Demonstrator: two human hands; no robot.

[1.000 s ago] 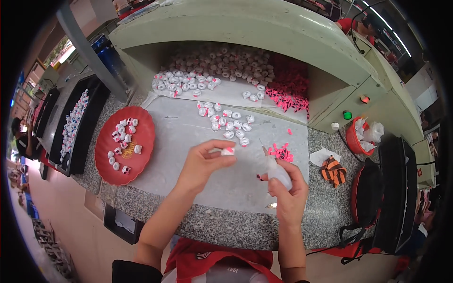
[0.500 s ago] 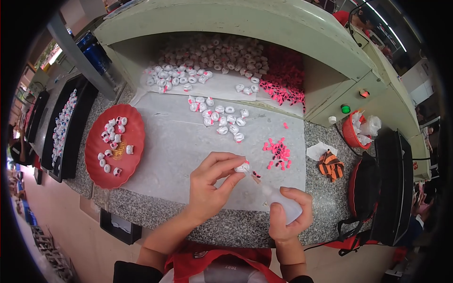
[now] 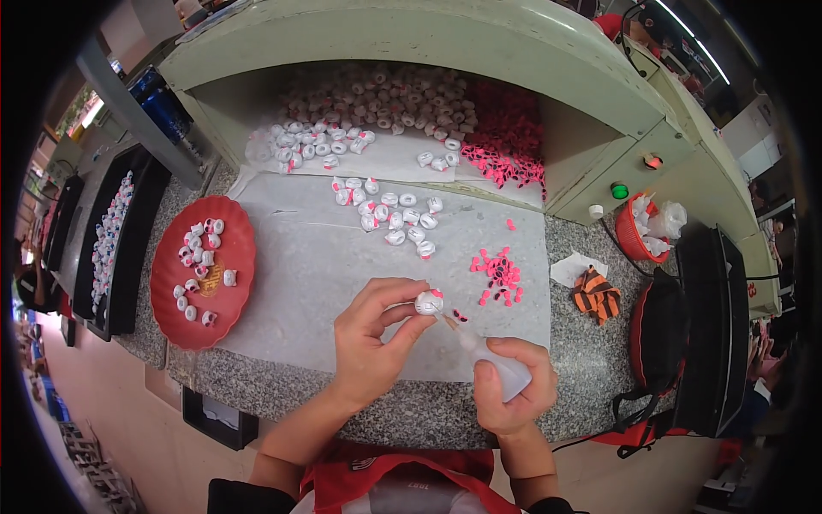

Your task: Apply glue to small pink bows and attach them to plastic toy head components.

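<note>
Between the thumb and fingers of my left hand (image 3: 374, 338) is a small white figure head (image 3: 429, 301) with a pink patch on top. My right hand (image 3: 514, 387) is wrapped round a translucent squeeze bottle (image 3: 499, 367), tilted so that its thin tip comes up beside the head. Whether the tip touches it, I cannot tell. A couple of dark-and-pink pieces (image 3: 460, 315) lie just past the tip. Farther right is a loose pile of small pink pieces (image 3: 498, 276). Beyond my hands, several more white heads (image 3: 409, 217) are spread on the white sheet (image 3: 291, 295).
A red scalloped plate (image 3: 168, 301) with several heads stands at left, near a black tray (image 3: 128, 236) of small parts. The green cabinet (image 3: 411, 38) holds heaps of heads and pink pieces. At right are a striped cloth (image 3: 597, 295), a red basket (image 3: 632, 236) and a black bag (image 3: 658, 330).
My left hand has turned the white head, so its pink patch now shows at the top. The bottle in my right hand has shifted slightly left and up.
</note>
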